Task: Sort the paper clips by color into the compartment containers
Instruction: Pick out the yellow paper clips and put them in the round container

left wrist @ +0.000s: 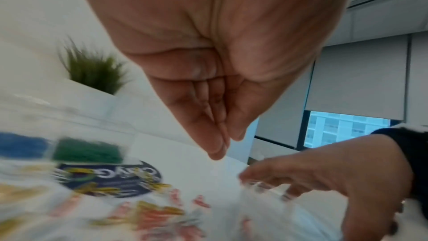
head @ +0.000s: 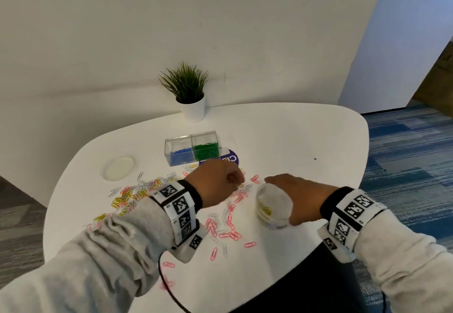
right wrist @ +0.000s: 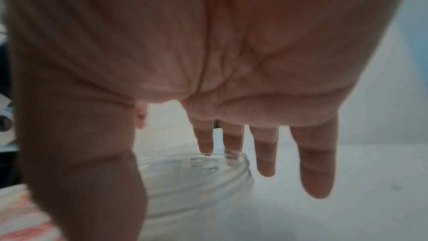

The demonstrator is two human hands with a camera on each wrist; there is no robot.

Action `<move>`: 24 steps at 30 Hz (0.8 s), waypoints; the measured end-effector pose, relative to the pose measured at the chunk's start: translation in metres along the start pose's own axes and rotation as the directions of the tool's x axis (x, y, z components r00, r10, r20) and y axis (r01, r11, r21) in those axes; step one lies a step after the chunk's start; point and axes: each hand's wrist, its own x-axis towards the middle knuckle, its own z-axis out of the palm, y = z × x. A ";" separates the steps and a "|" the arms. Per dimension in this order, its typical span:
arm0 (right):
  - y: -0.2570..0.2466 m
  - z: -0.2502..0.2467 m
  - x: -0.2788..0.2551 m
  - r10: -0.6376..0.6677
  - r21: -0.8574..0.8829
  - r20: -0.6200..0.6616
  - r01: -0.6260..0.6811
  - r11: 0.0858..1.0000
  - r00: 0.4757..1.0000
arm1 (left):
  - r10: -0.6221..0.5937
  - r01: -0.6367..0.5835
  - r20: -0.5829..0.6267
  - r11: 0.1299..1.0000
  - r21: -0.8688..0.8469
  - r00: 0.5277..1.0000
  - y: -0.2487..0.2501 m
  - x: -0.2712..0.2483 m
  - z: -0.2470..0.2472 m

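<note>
1. Left hand [head: 218, 183]: fingers bunched to a point over the clips near the worktop's [head: 306, 136] middle. The left wrist view shows fingertips [left wrist: 216, 150] pressed together; whether a clip is pinched between them I cannot tell.
2. Right hand [head: 301, 197]: fingers extended and relaxed, resting against a clear round jar [head: 272, 205] that holds a few yellow clips. Steadying it, not clasping, as far as the views show.
3. Loose clips [head: 228, 222]: pink and clear ones lie just below and between the hands; a yellow-heavy heap [head: 132, 195] lies toward the left edge.
4. Clear box [head: 192, 147]: toward the far edge, blue clips in its left compartment, green in its right.
5. Governing relation: the jar mouth lies just right of the left fingertips, near. The left hand is the feeding hand; a short rightward carry would likely serve.
</note>
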 end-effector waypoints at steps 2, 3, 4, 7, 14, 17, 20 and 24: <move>0.001 -0.006 -0.007 0.087 -0.170 0.022 -0.082 0.982 0.996 | -0.055 0.054 0.000 0.992 0.113 0.999 -0.031 -0.016 -0.013; -0.003 -0.009 -0.011 0.100 -0.239 0.003 -0.096 0.966 0.995 | -0.103 0.097 0.022 0.978 0.186 0.994 -0.048 -0.026 -0.017; -0.013 -0.010 -0.015 0.075 -0.278 -0.041 -0.083 0.957 0.996 | -0.159 0.142 0.048 0.956 0.255 0.986 -0.065 -0.037 -0.018; -0.055 0.003 -0.013 -0.168 -0.281 -0.250 0.094 0.955 0.954 | -0.283 0.219 0.118 0.897 0.384 0.952 -0.105 -0.070 -0.011; -0.140 0.045 0.049 -0.365 -0.239 -0.097 0.334 0.912 0.926 | -0.278 0.233 0.065 0.894 0.382 0.958 -0.135 -0.106 0.012; -0.159 0.054 0.068 -0.350 -0.166 -0.099 0.332 0.929 0.931 | -0.308 0.286 -0.002 0.880 0.380 0.951 -0.146 -0.117 0.006; -0.162 0.066 0.076 -0.328 -0.144 -0.102 0.313 0.939 0.939 | -0.316 0.302 -0.025 0.875 0.379 0.948 -0.154 -0.131 -0.006; -0.162 0.073 0.078 -0.317 -0.119 -0.128 0.303 0.946 0.940 | -0.324 0.299 0.008 0.882 0.363 0.946 -0.163 -0.147 -0.011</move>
